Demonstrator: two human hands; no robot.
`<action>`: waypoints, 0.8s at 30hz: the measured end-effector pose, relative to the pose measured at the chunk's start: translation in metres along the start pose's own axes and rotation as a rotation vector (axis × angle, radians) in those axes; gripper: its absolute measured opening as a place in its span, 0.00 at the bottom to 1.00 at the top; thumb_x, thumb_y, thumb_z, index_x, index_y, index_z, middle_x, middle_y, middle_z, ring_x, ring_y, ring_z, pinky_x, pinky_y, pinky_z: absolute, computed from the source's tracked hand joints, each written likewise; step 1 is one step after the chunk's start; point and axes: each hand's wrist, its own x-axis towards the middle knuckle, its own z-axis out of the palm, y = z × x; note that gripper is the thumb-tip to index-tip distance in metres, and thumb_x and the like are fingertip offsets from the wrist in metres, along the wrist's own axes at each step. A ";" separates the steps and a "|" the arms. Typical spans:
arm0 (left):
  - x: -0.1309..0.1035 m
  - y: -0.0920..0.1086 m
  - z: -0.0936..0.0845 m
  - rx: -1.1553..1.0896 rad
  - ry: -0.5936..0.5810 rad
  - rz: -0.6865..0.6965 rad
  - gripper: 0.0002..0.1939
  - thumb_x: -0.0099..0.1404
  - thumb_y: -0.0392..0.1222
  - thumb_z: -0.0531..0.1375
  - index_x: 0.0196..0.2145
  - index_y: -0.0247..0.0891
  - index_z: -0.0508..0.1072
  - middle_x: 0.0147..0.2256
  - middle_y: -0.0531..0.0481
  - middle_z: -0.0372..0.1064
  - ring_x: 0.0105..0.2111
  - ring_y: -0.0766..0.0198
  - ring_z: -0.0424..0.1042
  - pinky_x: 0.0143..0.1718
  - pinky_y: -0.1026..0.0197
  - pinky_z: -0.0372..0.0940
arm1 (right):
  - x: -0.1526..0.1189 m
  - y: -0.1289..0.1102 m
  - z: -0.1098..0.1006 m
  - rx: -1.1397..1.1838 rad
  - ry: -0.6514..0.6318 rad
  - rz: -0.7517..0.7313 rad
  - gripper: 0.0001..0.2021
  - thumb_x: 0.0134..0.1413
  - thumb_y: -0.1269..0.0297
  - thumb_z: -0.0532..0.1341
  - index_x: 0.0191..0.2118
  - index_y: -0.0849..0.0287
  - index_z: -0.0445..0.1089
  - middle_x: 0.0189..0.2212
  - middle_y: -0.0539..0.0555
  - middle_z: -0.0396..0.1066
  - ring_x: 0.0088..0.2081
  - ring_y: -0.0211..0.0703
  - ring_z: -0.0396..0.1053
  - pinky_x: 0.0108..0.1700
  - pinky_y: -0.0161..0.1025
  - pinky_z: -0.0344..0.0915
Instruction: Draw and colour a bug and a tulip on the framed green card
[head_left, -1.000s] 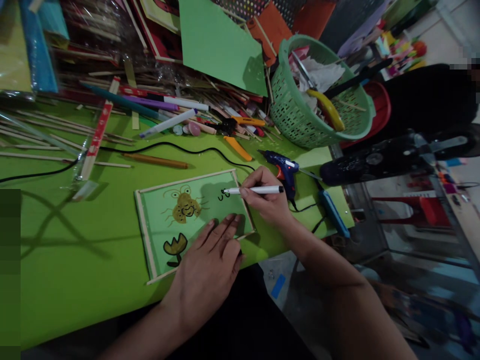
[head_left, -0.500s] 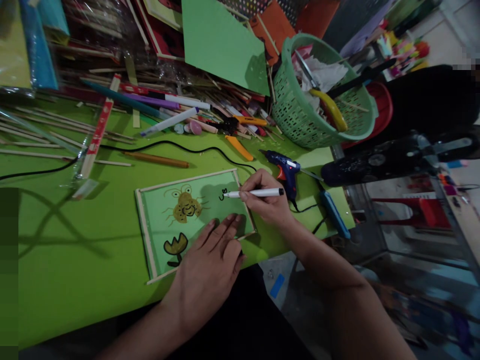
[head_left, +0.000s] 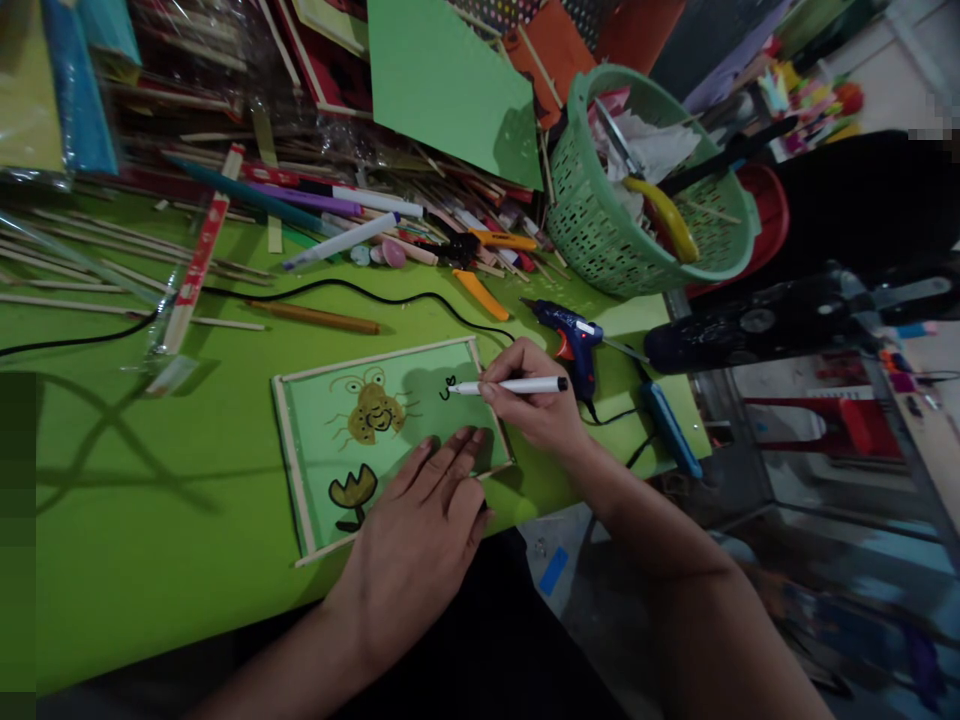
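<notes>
A green card (head_left: 412,440) edged with thin wooden sticks lies on the green table. On it are a brown bug drawing (head_left: 377,412) with eyes and legs, a black-outlined tulip (head_left: 353,488) and a small black mark (head_left: 448,387) near the right end. My right hand (head_left: 525,400) is closed round a white marker (head_left: 534,385), whose tip is at the small mark. Flat over the card's lower part rests my left hand (head_left: 427,530), fingers stretched out, holding nothing.
A hot glue gun (head_left: 570,335) lies right of the card, beside a blue tool (head_left: 670,428). Behind stands a green basket (head_left: 607,220) of scraps. Orange-handled pliers (head_left: 480,290), several pens, a black cable (head_left: 330,285) and wooden sticks (head_left: 75,260) spread across the back.
The view has shifted very slightly. Both hands, the marker and the card keep nearly the same places, and no clear new line shows.
</notes>
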 end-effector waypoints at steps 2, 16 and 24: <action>0.000 0.000 0.000 0.003 0.005 -0.001 0.09 0.71 0.35 0.53 0.44 0.34 0.73 0.61 0.40 0.68 0.62 0.53 0.66 0.62 0.44 0.63 | 0.000 0.000 0.000 -0.014 0.001 -0.007 0.06 0.56 0.66 0.65 0.33 0.55 0.66 0.29 0.47 0.66 0.30 0.37 0.64 0.31 0.37 0.59; 0.000 -0.001 0.002 0.010 0.002 -0.001 0.08 0.71 0.35 0.54 0.43 0.34 0.72 0.61 0.40 0.68 0.62 0.53 0.65 0.63 0.44 0.62 | 0.000 0.000 -0.001 -0.001 -0.042 -0.056 0.06 0.56 0.65 0.65 0.32 0.55 0.67 0.28 0.47 0.67 0.29 0.37 0.63 0.31 0.36 0.59; 0.000 0.000 0.001 -0.004 0.006 -0.004 0.08 0.71 0.35 0.54 0.43 0.35 0.73 0.61 0.41 0.68 0.63 0.54 0.65 0.63 0.44 0.62 | 0.000 0.001 -0.001 0.008 -0.053 -0.073 0.06 0.56 0.65 0.66 0.32 0.55 0.67 0.29 0.47 0.67 0.29 0.36 0.63 0.31 0.37 0.59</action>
